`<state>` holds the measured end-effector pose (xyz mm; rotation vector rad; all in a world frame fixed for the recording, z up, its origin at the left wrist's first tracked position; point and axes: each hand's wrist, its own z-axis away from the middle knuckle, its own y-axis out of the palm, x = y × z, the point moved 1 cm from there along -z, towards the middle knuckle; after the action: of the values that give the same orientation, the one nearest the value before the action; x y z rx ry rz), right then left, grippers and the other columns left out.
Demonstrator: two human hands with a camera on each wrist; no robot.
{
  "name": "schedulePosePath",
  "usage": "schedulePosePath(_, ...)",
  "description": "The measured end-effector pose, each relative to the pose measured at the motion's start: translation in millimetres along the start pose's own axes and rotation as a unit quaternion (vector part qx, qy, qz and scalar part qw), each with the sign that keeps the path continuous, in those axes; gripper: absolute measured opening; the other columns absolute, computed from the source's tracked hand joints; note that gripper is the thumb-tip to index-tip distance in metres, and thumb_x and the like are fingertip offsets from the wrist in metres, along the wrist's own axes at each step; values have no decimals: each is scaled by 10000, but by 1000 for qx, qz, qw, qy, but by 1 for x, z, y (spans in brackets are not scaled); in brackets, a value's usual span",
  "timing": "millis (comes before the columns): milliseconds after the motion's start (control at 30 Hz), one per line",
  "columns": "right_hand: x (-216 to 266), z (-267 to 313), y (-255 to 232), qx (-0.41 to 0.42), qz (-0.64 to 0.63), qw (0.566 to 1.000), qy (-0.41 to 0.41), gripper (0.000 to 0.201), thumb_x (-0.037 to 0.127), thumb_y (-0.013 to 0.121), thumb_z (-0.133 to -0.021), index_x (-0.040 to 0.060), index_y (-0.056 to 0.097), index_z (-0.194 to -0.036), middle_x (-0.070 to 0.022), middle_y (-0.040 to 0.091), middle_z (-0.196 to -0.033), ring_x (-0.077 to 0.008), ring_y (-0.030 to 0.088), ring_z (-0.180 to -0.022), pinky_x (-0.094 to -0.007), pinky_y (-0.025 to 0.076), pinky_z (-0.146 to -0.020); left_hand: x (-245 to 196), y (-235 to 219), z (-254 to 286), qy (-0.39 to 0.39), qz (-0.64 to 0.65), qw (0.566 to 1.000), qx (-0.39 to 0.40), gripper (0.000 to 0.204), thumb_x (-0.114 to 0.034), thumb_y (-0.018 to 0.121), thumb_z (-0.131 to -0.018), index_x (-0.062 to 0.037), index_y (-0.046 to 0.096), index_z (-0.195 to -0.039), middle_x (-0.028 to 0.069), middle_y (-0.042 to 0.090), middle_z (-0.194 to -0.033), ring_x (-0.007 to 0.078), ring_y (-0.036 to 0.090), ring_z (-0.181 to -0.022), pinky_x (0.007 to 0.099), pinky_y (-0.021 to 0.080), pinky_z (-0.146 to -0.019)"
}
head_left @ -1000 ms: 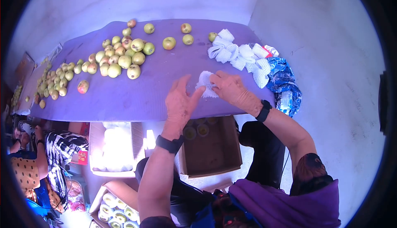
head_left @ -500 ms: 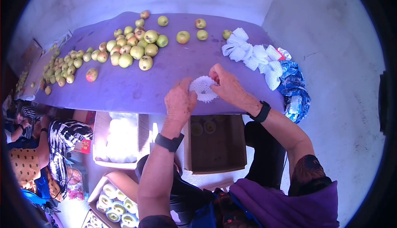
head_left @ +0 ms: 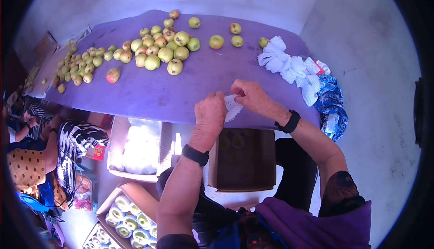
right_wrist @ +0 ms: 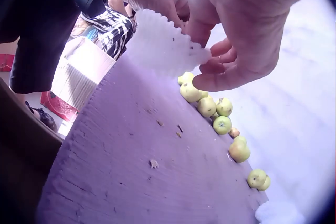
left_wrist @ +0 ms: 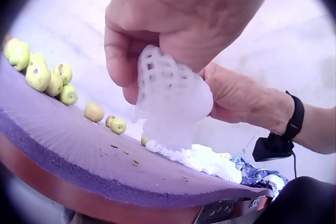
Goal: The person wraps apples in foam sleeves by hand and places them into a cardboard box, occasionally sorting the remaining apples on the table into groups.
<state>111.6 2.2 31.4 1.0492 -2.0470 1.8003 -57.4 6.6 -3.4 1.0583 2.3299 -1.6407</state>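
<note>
A white foam net [head_left: 233,108] hangs between the two hands above the front edge of the purple-covered table [head_left: 181,91]. The left hand [head_left: 210,114] pinches one side of it with curled fingers; in the left wrist view its mesh [left_wrist: 168,92] spreads below that hand [left_wrist: 178,19]. On the other side the right hand [head_left: 256,99] pinches the net between thumb and fingers, as the right wrist view shows at the net's edge [right_wrist: 163,45], beside the hand [right_wrist: 241,29]. No apple is seen inside the net.
Many apples [head_left: 152,62] lie on the table's left and back. More foam nets [head_left: 294,68] and a blue bag [head_left: 332,102] are at the right. Below stand a box with a few apples [head_left: 244,172] and boxes of netted apples [head_left: 131,223]. Another person [head_left: 31,163] sits at left.
The left hand has moved in beside the right and now pinches the net, which was spread flatter near the table and now hangs folded. The head view has shifted, so the table appears further right.
</note>
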Motion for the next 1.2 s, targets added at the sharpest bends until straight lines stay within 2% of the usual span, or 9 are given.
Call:
schedulePosePath(233, 2, -33, 15, 63, -39, 997, -22, 161, 70, 661, -783, -2, 604, -916, -87, 636, -761, -177, 615, -734, -321, 497, -692, 13, -28, 1, -55, 14, 997, 44, 160, -200, 671, -787, -96, 614, -895, 132, 627, -823, 359, 627, -789, 459, 492, -681)
schedulePosePath(300, 6, -45, 16, 160, -96, 982, 36, 232, 133, 674, -797, 7, 614, -982, -80, 653, -840, -190, 619, -792, -329, 492, -726, 18, -33, 3, -66, -1, 997, 33, 155, -204, 674, -786, -90, 624, -879, 134, 623, -828, 358, 627, -791, 455, 493, -681)
schedulePosePath(433, 9, -74, 17, 77, -114, 990, -33, 328, 211, 666, -820, 11, 601, -1072, -85, 640, -969, -199, 601, -906, -336, 479, -792, 33, -38, 7, -67, -48, 996, -27, 133, -214, 644, -788, -84, 652, -812, 139, 642, -810, 329, 655, -767, 427, 510, -660)
schedulePosePath(633, 26, -115, 24, 47, 21, 997, -50, 517, 273, 666, -803, 41, 514, -1240, -156, 539, -1183, -263, 503, -1151, -366, 405, -968, 40, -45, 8, -109, -52, 993, 3, 207, -261, 671, -799, -57, 658, -835, 143, 626, -851, 336, 638, -808, 446, 500, -702)
schedulePosePath(700, 27, -130, 38, 16, 77, 990, -117, 607, 287, 669, -790, 41, 457, -1303, -185, 475, -1279, -313, 432, -1242, -385, 364, -1028, 39, -46, 8, -115, -52, 992, 6, 209, -266, 672, -800, -60, 662, -839, 143, 631, -854, 335, 640, -812, 443, 502, -706)
schedulePosePath(900, 17, -177, 88, 36, 251, 949, -186, 714, 184, 669, -777, 43, 343, -1398, -191, 381, -1389, -328, 338, -1327, -396, 311, -1096, 37, -46, 6, -125, -56, 990, 14, 212, -275, 679, -795, -68, 669, -840, 140, 640, -846, 331, 643, -814, 437, 505, -707)
schedulePosePath(1000, 16, -187, 110, 31, 253, 946, -202, 683, 113, 622, -792, 45, 333, -1407, -168, 416, -1348, -324, 385, -1277, -416, 337, -1069, 38, -45, 6, -119, -52, 991, 9, 209, -274, 682, -792, -68, 666, -827, 137, 642, -828, 331, 645, -799, 437, 505, -698)
schedulePosePath(1133, 21, -196, 120, 54, 190, 970, -143, 645, 97, 613, -793, 69, 366, -1388, -156, 453, -1285, -321, 429, -1233, -424, 383, -1019, 41, -46, 9, -103, -35, 994, -18, 201, -264, 686, -786, -66, 656, -808, 131, 644, -802, 326, 648, -781, 433, 504, -683)
schedulePosePath(1200, 26, -199, 117, 34, 265, 962, -65, 594, 74, 631, -778, 91, 417, -1332, -141, 486, -1207, -314, 462, -1190, -431, 421, -965, 41, -45, 9, -100, -53, 993, -26, 179, -250, 687, -779, -75, 654, -789, 114, 638, -788, 310, 653, -759, 414, 512, -664)
